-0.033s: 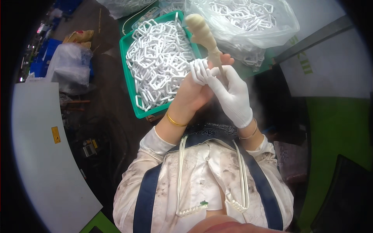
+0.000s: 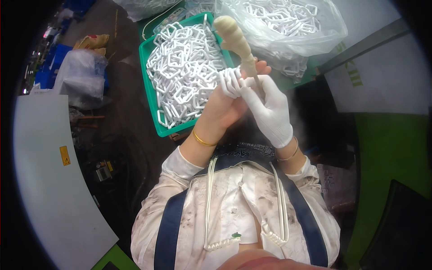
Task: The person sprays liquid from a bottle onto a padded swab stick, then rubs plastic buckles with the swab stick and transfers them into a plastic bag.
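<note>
My bare left hand [image 2: 225, 104] is closed around several white plastic links [image 2: 231, 82], bunched side by side near the thumb. Against them rests my right hand [image 2: 271, 110], in a white knit glove, its fingers pinched round the thin metal shaft of a hand tool. That tool's thick, lumpy cream handle [image 2: 234, 37] points up and away from me. The hands hide its lower end, so its kind is not clear. Just beyond my left wrist, a green plastic tray [image 2: 146, 92] is heaped with loose white links [image 2: 184, 74] of the same sort.
A clear plastic bag [image 2: 330, 29] of white links stands at the far right, beside the tray. A white machine panel [image 2: 40, 180] runs along my left, and a green and white one [image 2: 382, 148] along my right. Wrapped plastic [image 2: 81, 78] sits at far left.
</note>
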Motion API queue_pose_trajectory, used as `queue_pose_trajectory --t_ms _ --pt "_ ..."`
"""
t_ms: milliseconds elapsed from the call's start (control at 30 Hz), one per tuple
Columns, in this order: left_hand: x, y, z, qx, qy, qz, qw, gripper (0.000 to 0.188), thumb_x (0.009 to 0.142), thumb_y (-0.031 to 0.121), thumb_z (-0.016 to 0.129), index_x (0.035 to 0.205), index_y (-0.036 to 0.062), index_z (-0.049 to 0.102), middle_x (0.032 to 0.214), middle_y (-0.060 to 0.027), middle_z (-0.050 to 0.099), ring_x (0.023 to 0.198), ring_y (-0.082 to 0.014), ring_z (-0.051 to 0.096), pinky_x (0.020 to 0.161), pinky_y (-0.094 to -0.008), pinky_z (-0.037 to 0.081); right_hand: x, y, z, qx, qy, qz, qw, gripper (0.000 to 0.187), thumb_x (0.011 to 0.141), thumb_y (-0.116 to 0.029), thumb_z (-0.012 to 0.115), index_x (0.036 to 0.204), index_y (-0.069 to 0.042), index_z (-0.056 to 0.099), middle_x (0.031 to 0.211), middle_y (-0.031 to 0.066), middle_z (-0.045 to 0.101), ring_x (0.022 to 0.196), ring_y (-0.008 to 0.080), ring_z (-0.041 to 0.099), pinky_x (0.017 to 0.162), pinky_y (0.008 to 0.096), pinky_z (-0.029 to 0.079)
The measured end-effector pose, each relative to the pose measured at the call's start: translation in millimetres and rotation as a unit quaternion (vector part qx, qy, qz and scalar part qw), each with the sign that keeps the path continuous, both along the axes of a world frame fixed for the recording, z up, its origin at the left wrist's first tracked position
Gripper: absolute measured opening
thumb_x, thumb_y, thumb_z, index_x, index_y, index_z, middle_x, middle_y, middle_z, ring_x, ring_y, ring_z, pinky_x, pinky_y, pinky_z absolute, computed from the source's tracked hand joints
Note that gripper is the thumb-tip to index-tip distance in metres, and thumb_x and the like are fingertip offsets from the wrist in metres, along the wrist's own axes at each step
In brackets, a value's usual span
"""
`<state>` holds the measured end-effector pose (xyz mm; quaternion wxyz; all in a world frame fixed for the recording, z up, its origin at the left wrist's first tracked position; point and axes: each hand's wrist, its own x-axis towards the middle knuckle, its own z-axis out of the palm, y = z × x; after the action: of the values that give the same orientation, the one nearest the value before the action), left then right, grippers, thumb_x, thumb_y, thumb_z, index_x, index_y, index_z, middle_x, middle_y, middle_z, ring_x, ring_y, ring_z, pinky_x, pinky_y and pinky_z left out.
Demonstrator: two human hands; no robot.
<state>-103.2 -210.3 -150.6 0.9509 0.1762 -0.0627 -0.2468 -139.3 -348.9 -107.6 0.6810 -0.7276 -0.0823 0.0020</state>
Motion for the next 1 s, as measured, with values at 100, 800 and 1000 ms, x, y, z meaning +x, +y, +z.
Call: queue_pose_trajectory --t_ms 100,800,1000 --pt "0 2 -1 -0.063 0.058 -0.009 0.996 0.032 0.108 0.017 0.052 0.138 0.0048 0.054 0.135 -0.0111 0.061 0.122 -0.0239 0.060 0.108 -0.0384 0.050 10 -2 -1 -0.038 -0.041 -0.140 0.989 0.024 0.095 -0.007 0.070 0.115 0.000 0.060 0.094 -0.0001 0.061 0.085 0.0043 0.055 0.073 0.0201 0.046" --pt "-2 4 22 0.077 0.022 0.110 0.991 0.038 0.105 0.016 0.058 0.139 0.0015 0.053 0.138 -0.0099 0.059 0.130 -0.0211 0.055 0.116 -0.0403 0.042 -1 -14 -1 -0.075 -0.045 -0.144 0.986 0.015 0.104 -0.016 0.059 0.108 -0.002 0.059 0.082 0.0026 0.057 0.071 0.0084 0.049 0.064 0.0260 0.043" --pt "3 16 13 0.042 -0.003 0.106 0.993 0.044 0.105 0.016 0.056 0.145 -0.0003 0.047 0.142 -0.0120 0.056 0.134 -0.0240 0.052 0.120 -0.0441 0.038 -8 -23 -21 -0.128 0.034 -0.118 0.984 0.023 0.109 -0.018 0.048 0.103 -0.002 0.063 0.074 0.0072 0.055 0.068 0.0114 0.050 0.064 0.0292 0.043"
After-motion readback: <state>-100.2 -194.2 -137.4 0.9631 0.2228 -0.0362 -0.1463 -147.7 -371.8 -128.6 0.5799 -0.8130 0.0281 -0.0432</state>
